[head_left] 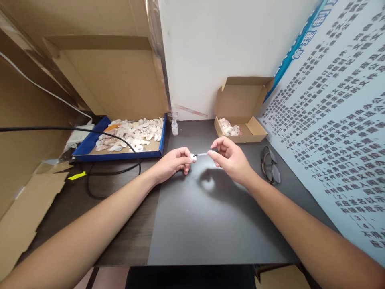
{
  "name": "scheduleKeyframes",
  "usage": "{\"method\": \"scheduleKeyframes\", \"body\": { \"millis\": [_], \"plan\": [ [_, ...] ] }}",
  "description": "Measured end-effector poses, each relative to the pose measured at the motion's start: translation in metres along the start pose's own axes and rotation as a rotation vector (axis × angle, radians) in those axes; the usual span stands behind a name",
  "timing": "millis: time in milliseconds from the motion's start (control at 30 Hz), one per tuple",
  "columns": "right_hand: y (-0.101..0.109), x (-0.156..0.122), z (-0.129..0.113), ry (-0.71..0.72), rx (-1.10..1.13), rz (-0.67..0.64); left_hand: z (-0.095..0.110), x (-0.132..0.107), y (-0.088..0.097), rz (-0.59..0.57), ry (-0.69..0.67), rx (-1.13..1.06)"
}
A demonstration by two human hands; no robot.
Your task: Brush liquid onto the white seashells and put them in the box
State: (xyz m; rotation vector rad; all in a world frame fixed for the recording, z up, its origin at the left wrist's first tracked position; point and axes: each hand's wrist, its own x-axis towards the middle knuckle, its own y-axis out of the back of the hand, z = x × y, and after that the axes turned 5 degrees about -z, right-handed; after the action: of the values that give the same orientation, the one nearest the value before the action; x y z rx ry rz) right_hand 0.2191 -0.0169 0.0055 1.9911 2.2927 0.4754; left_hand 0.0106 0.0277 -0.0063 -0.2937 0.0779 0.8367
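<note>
My left hand (173, 161) pinches a small white shell (193, 157) between its fingertips, just above the dark desk (195, 224). My right hand (230, 157) is closed on a thin brush-like stick (202, 154) whose tip touches the shell. Both hands meet over the middle of the desk. A small clear bottle (175, 127) stands a short way behind them.
A blue tray (90, 146) with several pale shells lies at the back left, a black cable (99, 172) looping in front of it. A small open cardboard box (240, 128) with a few shells sits back right. Glasses (270, 164) lie at the right. Cardboard sheets lean at the left.
</note>
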Motion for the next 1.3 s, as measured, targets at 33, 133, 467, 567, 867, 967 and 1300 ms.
{"method": "scheduleKeyframes", "body": {
  "millis": [33, 133, 467, 567, 867, 967, 1300],
  "plan": [
    [-0.0001, 0.0002, 0.0003, -0.002, 0.0, -0.002, 0.0001, -0.0002, -0.0002, -0.004, 0.001, 0.003],
    [-0.0004, 0.0008, 0.0012, -0.021, -0.109, 0.034, 0.0002, -0.0009, -0.0003, -0.007, -0.001, 0.004],
    [0.0002, -0.0005, 0.0004, -0.027, -0.049, -0.006, -0.0003, -0.001, 0.0003, -0.014, 0.001, 0.002],
    [0.0003, -0.0006, -0.0003, -0.021, -0.034, -0.009, -0.0004, -0.0008, 0.0001, -0.015, 0.0, 0.001],
    [0.0004, 0.0003, 0.0002, -0.007, -0.058, 0.027, -0.0025, 0.0005, 0.0011, -0.029, 0.007, 0.056],
    [0.001, 0.0007, 0.002, -0.023, -0.055, 0.02, -0.0029, 0.0004, 0.0008, -0.022, 0.001, 0.054],
    [-0.0006, 0.0004, 0.0039, -0.034, -0.015, -0.032, -0.001, -0.0006, -0.0023, 0.009, -0.012, 0.021]
  ]
}}
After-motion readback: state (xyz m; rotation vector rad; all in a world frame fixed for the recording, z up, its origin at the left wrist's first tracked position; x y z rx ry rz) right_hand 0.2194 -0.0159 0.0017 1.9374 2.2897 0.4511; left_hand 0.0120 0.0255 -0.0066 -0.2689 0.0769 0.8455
